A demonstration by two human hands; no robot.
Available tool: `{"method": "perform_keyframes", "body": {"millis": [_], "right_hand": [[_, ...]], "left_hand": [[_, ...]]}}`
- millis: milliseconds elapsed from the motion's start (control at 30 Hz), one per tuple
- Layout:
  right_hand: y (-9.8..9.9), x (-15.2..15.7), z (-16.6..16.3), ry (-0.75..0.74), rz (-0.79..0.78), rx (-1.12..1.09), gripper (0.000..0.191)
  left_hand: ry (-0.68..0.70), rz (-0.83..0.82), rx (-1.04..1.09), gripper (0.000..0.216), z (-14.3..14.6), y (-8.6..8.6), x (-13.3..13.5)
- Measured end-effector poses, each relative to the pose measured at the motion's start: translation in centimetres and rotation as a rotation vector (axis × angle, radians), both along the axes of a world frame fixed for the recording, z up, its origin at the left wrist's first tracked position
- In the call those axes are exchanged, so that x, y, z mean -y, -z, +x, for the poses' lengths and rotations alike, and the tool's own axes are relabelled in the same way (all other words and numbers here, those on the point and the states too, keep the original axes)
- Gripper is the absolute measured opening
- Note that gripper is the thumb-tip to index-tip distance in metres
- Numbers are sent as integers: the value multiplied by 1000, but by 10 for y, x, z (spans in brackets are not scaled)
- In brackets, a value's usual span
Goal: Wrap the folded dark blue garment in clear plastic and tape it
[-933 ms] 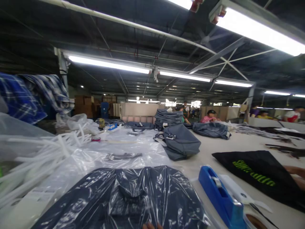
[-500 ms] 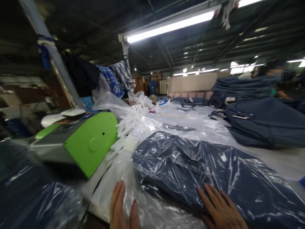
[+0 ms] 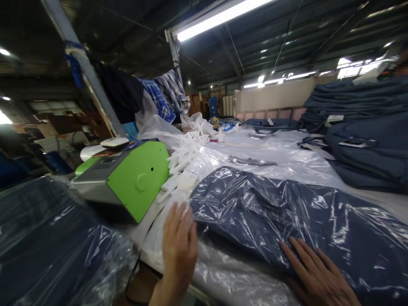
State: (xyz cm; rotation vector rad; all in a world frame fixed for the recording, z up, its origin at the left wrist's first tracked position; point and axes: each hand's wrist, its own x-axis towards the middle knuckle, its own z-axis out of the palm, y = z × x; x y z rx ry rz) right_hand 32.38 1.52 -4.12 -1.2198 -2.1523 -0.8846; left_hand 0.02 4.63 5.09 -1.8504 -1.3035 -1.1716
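Observation:
A dark blue backpack-like bag in clear plastic [image 3: 255,212] lies across the table in front of me. My right hand [image 3: 321,276] rests on its near side, fingers spread on the plastic. Beside the bag's left end is my left hand [image 3: 181,242], its fingers stretched out and close together, over the loose edge of the clear plastic. Whether those fingertips touch the bag, I cannot tell. Below the bag, more clear plastic sheeting [image 3: 236,272] spreads to the table's front edge.
A green and grey machine [image 3: 137,178] stands at left, with white plastic strips [image 3: 188,148] heaped behind. Plastic-wrapped dark goods [image 3: 47,238] fill the lower left. Dark blue bags [image 3: 372,148] are stacked at right. Plaid cloth [image 3: 159,97] hangs behind. Part of a person shows at far right.
My left hand has moved up and forward to the bag's left end. My right hand stays on the bag. The whole view has shifted slightly to the left.

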Motion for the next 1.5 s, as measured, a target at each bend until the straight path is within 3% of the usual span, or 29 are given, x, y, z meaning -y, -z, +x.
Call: {"method": "perform_keyframes", "body": {"millis": [100,167,300,500,733,1067,1367,1500], "right_hand": [[-3,1,-2,19,-26,-39,44],[-4,2,-1,18,-29,10,41],[0,4,-1,57,-61,17,41],[4,7,-6,80,-99,-37,42],[3,9,-6,67,-91,-68,41],[-12,9,-6,119,-40,-22,46],[-15,25,30,197,-21,-31,38],[-16,35,52,200,-30,-55,39]], "left_hand": [[263,-160,-194,29,41,15,-16],[383,-263,-349,47,60,30,-29],[501,-419,-579,74,64,60,-46],[496,-415,-668,80,52,68,-45],[452,-105,-782,40,54,62,-38],[475,26,-730,37,71,58,-44],[373,96,-681,38,37,60,-57],[321,56,-635,40,16,60,-62]]}}
